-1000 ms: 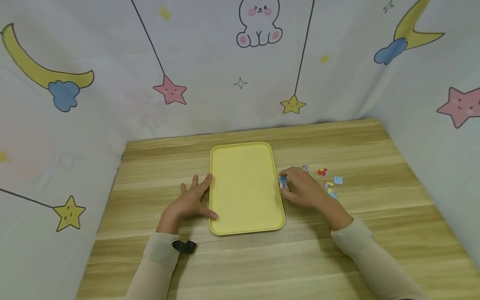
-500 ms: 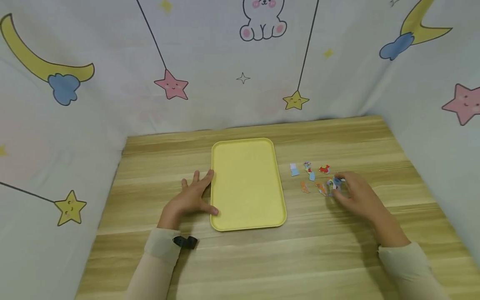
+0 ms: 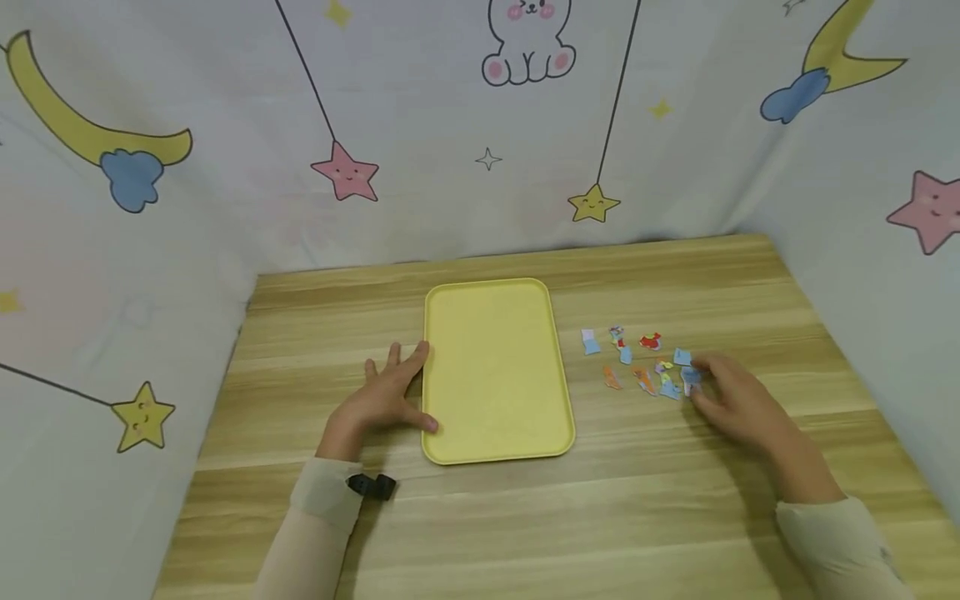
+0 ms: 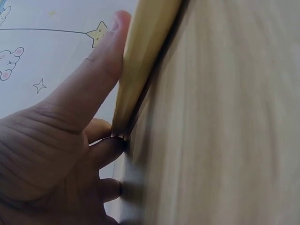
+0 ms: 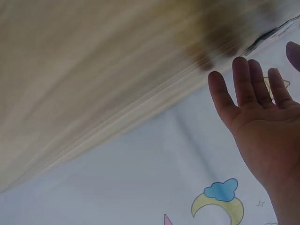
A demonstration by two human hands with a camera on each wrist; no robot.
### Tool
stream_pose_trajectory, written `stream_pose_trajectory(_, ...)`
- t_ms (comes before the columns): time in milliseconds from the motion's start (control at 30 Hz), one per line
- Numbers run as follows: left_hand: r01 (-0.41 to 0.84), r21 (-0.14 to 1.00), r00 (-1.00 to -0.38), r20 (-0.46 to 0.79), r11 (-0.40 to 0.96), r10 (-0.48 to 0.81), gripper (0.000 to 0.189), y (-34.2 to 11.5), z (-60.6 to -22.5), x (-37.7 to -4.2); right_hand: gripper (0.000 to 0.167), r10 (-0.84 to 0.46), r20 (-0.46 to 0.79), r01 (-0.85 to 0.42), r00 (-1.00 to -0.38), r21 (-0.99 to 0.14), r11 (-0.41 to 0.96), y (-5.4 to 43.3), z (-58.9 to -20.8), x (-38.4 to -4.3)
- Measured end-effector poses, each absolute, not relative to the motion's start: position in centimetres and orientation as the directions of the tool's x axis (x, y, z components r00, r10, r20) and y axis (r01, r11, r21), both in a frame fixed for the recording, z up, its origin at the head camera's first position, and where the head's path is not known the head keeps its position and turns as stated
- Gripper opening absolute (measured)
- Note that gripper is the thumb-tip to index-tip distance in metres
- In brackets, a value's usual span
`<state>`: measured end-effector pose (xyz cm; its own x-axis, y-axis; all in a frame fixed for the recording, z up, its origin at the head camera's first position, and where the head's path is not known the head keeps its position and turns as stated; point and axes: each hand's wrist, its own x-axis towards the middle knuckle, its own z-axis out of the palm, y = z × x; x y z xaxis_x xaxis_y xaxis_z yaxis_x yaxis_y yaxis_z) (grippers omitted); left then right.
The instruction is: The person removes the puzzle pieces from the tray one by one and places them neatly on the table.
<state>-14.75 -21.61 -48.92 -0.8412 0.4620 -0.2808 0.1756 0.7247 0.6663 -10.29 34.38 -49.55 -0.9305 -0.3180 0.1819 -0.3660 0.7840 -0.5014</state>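
Observation:
My left hand point(image 3: 378, 398) lies spread along the left side of a shallow yellow tray point(image 3: 495, 375), its thumb and index fingertip on the rim. In the left wrist view, the thumb point(image 4: 96, 70) presses along the tray's edge point(image 4: 140, 51), other fingers lower down by the tabletop. To the right, my right hand point(image 3: 738, 404) is at a small blue and white flat cut-out piece point(image 3: 690, 379), thumb and index fingertips on either side of it. In the right wrist view the fingers point(image 5: 246, 86) look straight and parted, with nothing seen between them.
Several small flat picture pieces lie between tray and right hand: a white-blue one point(image 3: 590, 341), a red one point(image 3: 650, 341), a pale blue one point(image 3: 682, 357) and orange ones point(image 3: 612, 377). The wooden table point(image 3: 487, 533) meets patterned curtains point(image 3: 420, 208) at back and sides.
My right hand has moved from the tray's right edge out to the far right of the pieces, taking the blue and white piece along; its fingers now look parted. The left hand stays put.

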Motion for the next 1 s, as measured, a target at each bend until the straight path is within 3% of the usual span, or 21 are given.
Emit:
stream_pose_trajectory(533, 0.150, 0.672, -0.845, -0.293, 0.725, 0.447, 0.143, -21.84, -48.82, -14.70, 0.035, -0.348, 0.152, -0.378, -0.925, -0.469, 0.798, 34.35, -49.95, -10.21)
stream_pose_trajectory(1000, 0.138, 0.680, -0.851, -0.290, 0.720, 0.437, 0.143, -21.67, -48.78, -14.59, 0.038, -0.362, 0.199, -0.413, -0.911, -0.447, 0.794, 34.62, -50.06, -10.14)
